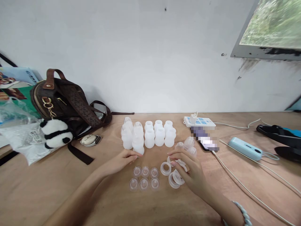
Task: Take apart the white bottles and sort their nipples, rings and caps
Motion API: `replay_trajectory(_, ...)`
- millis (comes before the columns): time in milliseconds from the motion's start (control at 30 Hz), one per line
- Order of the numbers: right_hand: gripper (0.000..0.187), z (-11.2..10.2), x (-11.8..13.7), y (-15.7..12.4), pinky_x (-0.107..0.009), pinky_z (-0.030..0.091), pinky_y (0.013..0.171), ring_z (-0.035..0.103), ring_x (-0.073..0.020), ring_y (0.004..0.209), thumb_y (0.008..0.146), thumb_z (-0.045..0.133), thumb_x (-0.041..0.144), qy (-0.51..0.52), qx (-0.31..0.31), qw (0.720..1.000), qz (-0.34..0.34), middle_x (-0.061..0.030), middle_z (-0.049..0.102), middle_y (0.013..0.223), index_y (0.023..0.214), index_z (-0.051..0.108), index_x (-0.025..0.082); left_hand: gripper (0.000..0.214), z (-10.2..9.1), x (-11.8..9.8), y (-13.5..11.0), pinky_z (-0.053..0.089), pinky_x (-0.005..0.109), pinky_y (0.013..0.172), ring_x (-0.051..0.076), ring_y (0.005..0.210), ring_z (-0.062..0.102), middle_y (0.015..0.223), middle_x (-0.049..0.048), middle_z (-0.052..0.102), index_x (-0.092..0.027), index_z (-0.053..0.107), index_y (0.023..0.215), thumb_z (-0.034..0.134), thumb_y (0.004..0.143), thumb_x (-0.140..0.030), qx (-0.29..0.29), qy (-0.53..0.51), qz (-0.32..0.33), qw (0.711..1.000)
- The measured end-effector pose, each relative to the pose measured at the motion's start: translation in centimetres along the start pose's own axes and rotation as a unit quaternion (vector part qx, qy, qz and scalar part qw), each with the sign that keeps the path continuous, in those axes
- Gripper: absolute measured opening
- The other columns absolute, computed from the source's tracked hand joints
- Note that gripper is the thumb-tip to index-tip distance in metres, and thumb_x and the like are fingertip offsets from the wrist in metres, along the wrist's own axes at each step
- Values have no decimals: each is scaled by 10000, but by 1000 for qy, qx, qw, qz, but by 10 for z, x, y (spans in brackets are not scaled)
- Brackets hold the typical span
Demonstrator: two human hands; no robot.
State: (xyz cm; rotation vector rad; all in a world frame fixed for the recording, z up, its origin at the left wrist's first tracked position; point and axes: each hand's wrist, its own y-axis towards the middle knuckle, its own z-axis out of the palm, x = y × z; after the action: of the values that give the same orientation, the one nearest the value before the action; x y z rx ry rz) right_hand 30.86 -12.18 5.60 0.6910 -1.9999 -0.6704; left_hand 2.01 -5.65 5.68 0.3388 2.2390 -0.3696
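My left hand [128, 156] reaches in from the left, fingers stretched out at the base of a capped white baby bottle [138, 146]. More capped bottles stand beside and behind it. To their right are several uncapped bottles [160, 137] in two rows. My right hand [187, 163] is over a group of translucent screw rings [166, 169], its thumb and fingers closed about the edge of one ring; the hand partly hides the others. Between my hands, clear bottle nipples [144, 184] lie in two rows. Behind my right hand are clear domed caps [189, 143].
A brown backpack [70, 100] with a panda plush [56, 133] stands at left, near a beige device [90, 140]. At right are a power strip [199, 121], a phone [204, 139], a blue power bank [245, 148] and cables crossing the wooden table [113, 201]. A wall rises behind.
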Motion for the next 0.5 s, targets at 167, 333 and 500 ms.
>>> replay_trajectory(167, 95, 0, 0, 1, -319, 596, 691, 692, -212, 894, 957, 534, 181, 5, 1, 1000, -7, -95, 701, 972, 938, 623, 207, 427, 4, 3, 4, 494, 381, 893, 253, 902, 627, 976, 59, 694, -228, 754, 1091, 558, 819, -493, -16, -4, 2, 1000)
replay_trajectory(333, 92, -1, 0, 3, -328, 584, 722, 685, -200, 877, 954, 544, 170, 1, -4, 1000, -28, -88, 698, 953, 948, 630, 203, 428, 9, 5, 6, 490, 379, 913, 279, 1040, 603, 1136, 80, 698, -225, 728, 1103, 580, 813, -502, -37, -27, 18, 999)
replay_trajectory(500, 109, -2, 0, 2, -339, 588, 742, 689, -205, 883, 955, 533, 170, -3, 0, 1000, -17, -89, 701, 959, 946, 635, 205, 506, 17, 12, 13, 518, 318, 715, 226, 897, 607, 1138, 88, 663, -201, 674, 1179, 533, 830, -539, -24, -53, 31, 998)
